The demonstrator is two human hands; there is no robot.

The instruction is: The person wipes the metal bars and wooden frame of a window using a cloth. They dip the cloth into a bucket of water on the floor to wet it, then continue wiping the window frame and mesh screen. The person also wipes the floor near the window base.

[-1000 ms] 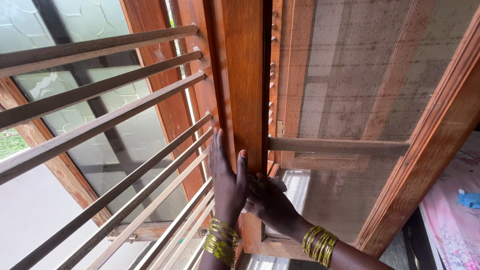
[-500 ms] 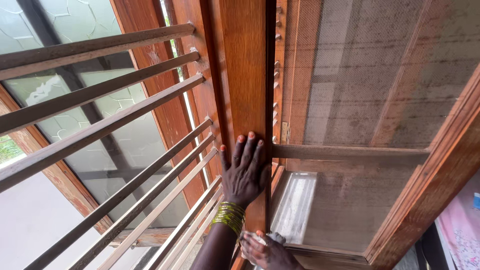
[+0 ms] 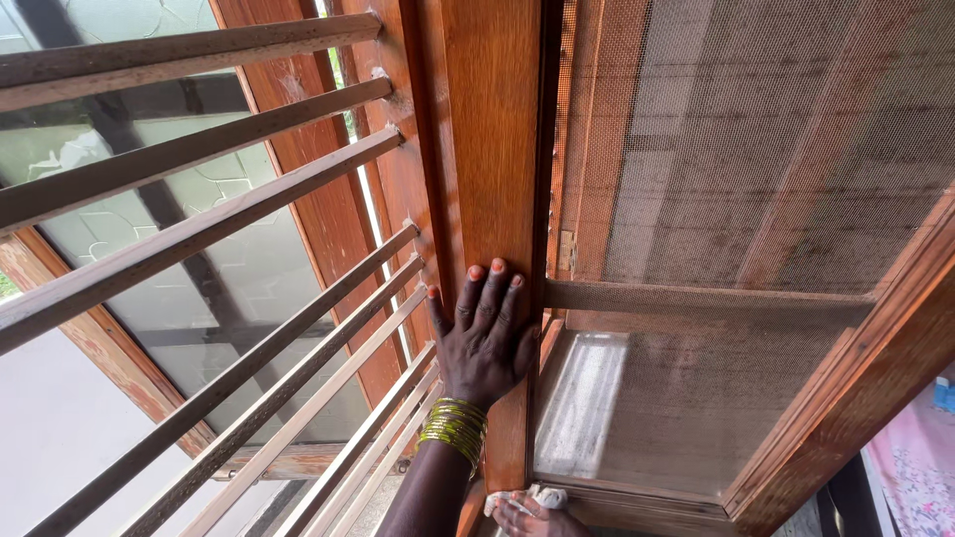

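Note:
My left hand (image 3: pixel 482 333) lies flat on the brown wooden window post (image 3: pixel 492 149), fingers spread and pointing up, gold bangles on the wrist. My right hand (image 3: pixel 532 515) shows only partly at the bottom edge, low against the base of the post, its fingers closed on a small white cloth (image 3: pixel 542 494). To the right of the post hangs the wooden-framed mesh screen (image 3: pixel 746 179).
Several horizontal wooden bars (image 3: pixel 219 214) run leftwards from the post. Behind them stands a frosted glass shutter (image 3: pixel 169 239) in a wooden frame. A pink flowered fabric (image 3: pixel 920 462) lies at the lower right, past the screen's frame.
My left hand turned from edge-on to flat on the post. My right hand dropped from beside it to the bottom of the post with the cloth.

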